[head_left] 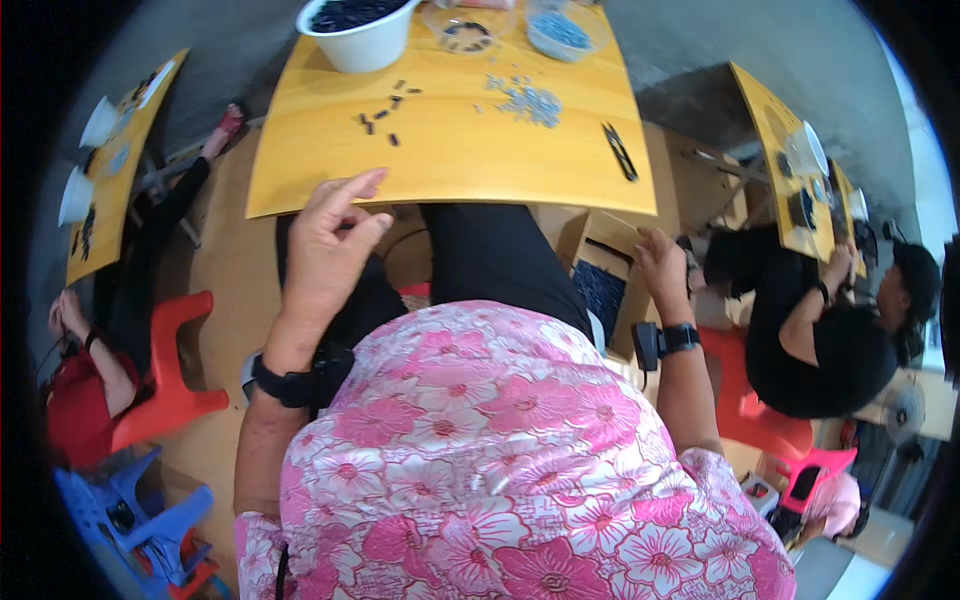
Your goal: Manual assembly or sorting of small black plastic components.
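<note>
Head view, looking down over a pink flowered blouse at a yellow wooden worktop (pixel 450 150). The left hand (pixel 330 250) is raised at the near edge of the worktop, its fingers (pixel 355 187) loosely curled with thumb and forefinger close together; whether they pinch anything is too small to tell. The right hand (pixel 662 265) is down beside the worktop, at the rim of an open brown cardboard box (pixel 600 275) with dark contents, and its fingers are bent over the box edge; I cannot tell if they hold something. Both wrists wear black bands.

On the worktop lie a few small dark pieces (pixel 385 112) scattered near the middle, a loose pile of small grey-blue pieces (pixel 525 100) to their right, and black snips (pixel 620 152) near the right edge. At the far edge stand a white round bowl of dark pieces (pixel 358 30) and clear tubs (one holding blue bits).

To do this well, my judgement is that the right hand should lift cleanly out of the box without brushing its flaps, while the left hand stays steady near the worktop edge, ready for small pieces.

Other seated people work at nearby tables on both sides.
</note>
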The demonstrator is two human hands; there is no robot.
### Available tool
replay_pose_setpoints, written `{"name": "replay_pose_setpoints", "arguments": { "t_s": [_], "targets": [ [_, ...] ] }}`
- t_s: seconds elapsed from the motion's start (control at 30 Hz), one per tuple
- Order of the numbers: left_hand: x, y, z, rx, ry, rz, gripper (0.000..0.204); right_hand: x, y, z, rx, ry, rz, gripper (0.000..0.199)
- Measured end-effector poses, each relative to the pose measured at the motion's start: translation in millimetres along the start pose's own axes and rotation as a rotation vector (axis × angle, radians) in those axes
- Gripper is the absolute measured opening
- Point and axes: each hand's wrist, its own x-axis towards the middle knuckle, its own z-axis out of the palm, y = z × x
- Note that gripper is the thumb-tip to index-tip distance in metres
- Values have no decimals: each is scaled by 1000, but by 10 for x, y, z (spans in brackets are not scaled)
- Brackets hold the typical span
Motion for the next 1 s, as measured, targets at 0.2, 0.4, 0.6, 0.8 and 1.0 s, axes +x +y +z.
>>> {"name": "replay_pose_setpoints", "arguments": {
  "t_s": [0.2, 0.4, 0.6, 0.8, 1.0],
  "targets": [
    [68, -139, 58, 85, -45, 1, 36, 458, -1103, -120, 309, 6, -98, 8],
    [80, -285, 1, 67, -34, -86, 33, 953, -2109, 245, 520, -235, -339, 12],
    [120, -386, -56, 4, -13, -160, 33, 1330, -2665, 857, 442, -293, -503, 23],
    [166, -427, -111, -36, -22, -189, 32, 1397, -2845, 1108, 282, -200, -456, 19],
    [224, -441, -92, -77, -31, -195, 30, 1380, -2793, 1175, 199, -160, -460, 12]
  ]
}}
